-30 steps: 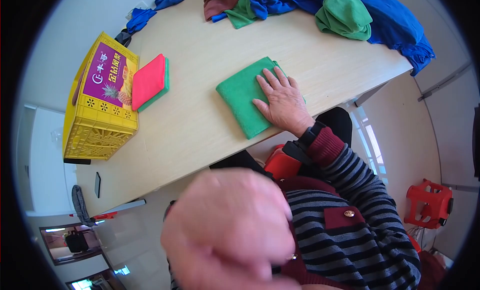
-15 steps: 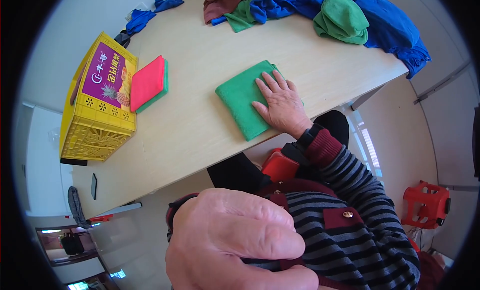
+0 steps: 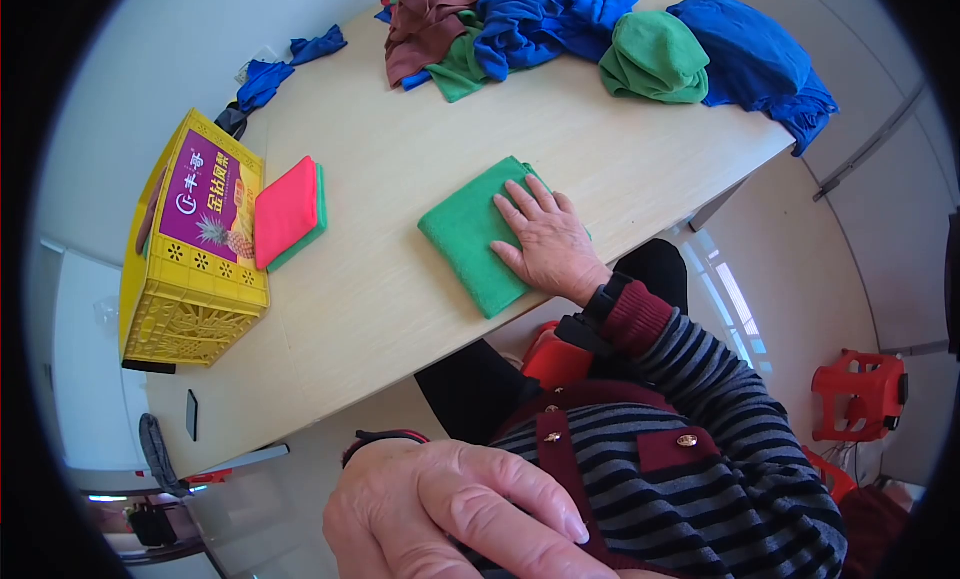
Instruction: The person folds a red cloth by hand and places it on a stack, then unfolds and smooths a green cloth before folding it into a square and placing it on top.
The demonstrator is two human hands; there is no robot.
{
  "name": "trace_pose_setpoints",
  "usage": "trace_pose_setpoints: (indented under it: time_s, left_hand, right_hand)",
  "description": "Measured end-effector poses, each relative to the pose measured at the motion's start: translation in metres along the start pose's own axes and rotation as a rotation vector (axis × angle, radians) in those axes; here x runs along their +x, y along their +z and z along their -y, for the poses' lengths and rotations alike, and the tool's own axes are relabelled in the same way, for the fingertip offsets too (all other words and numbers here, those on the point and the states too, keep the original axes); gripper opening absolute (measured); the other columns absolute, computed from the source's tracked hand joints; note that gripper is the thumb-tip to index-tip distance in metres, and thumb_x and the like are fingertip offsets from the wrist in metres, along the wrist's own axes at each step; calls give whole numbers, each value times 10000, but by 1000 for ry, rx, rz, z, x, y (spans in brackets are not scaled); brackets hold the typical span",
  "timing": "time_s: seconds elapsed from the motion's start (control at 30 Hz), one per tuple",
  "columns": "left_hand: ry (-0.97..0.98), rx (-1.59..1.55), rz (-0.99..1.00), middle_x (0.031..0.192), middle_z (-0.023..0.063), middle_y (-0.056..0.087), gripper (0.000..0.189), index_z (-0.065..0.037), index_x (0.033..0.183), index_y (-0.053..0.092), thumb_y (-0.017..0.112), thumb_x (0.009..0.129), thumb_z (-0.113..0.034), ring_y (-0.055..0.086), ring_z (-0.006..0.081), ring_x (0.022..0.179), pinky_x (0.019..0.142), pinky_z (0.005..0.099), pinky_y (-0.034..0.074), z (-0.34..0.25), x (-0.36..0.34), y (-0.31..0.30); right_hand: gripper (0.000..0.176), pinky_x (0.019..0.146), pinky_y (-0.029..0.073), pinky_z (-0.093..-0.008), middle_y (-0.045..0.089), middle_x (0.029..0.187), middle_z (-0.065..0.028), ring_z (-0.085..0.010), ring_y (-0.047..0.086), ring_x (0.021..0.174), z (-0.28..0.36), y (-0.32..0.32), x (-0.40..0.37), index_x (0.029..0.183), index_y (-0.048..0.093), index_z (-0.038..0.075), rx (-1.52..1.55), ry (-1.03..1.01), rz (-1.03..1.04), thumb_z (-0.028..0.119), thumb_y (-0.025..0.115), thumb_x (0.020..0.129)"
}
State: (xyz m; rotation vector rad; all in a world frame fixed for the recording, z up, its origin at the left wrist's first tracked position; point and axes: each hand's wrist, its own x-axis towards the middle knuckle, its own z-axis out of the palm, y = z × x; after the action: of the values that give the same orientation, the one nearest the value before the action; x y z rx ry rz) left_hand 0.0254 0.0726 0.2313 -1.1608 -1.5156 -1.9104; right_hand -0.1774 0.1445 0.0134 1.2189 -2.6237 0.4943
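Note:
A folded green cloth (image 3: 467, 234) lies flat near the front edge of the table. My right hand (image 3: 545, 241) rests palm down on its right part, fingers spread, with no object gripped. A dark band circles that wrist. Close to the camera, at the bottom, is my left hand (image 3: 455, 509), held up in front of my striped top and away from the table. Its fingers are loosely bent and slightly apart, pointing right; some tips are cut off by the frame. Nothing shows in it.
A yellow crate (image 3: 205, 304) stands at the left, with folded red and green cloths (image 3: 288, 214) beside it. Piled brown cloth (image 3: 430, 19), blue cloth (image 3: 745, 49) and green cloth (image 3: 655, 59) lie along the back. A phone-like slab (image 3: 192, 415) is at the near left; a red stool (image 3: 858, 394) stands right.
The view has shifted, so the table sits lower. My left hand has dropped lower in view and its fingers have loosened. My right hand stays on the green cloth.

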Motion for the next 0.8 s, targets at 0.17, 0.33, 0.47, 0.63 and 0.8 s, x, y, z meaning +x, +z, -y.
trace_pose_setpoints:
  time_s: [0.17,0.33,0.47,0.63,0.8]
  left_hand:
    - [162,-48,20,879,159,681,65,-20,928,617,604,897,36,658,314,857,783,391,558,34,3,-36]
    - [-485,1032,-168,1049,112,616,165,-12,1048,599,660,909,-76,613,314,1044,924,411,494,79,-64,-96]
    - [-575,1287,146,1325,149,562,457,-17,1257,573,733,874,-207,506,346,1290,1111,469,384,99,-110,-112]
    - [-697,1365,317,1572,188,383,825,-45,1516,408,774,833,-328,323,366,1481,1216,544,223,100,-146,-102]
    - [-701,1554,314,1581,184,363,892,-46,1541,369,755,830,-424,329,371,1472,1214,566,199,112,-170,-92]
  right_hand:
    - [667,1190,275,-489,412,1568,-151,-358,312,1484,-1,2,0,1491,468,79,5,-50,-6,511,511,984]
    - [661,1187,285,-495,420,1560,-152,-359,330,1477,-3,-4,4,1484,472,79,18,-129,48,508,511,984]
    - [666,1174,308,-495,435,1550,-143,-355,345,1469,-12,5,17,1468,483,62,62,-329,34,513,513,979]
    - [636,1184,305,-492,446,1547,-124,-343,351,1471,-11,11,40,1454,507,90,187,-537,145,483,565,957]
    - [631,1192,299,-497,457,1543,-105,-339,344,1477,0,17,62,1454,515,122,295,-570,266,442,635,924]
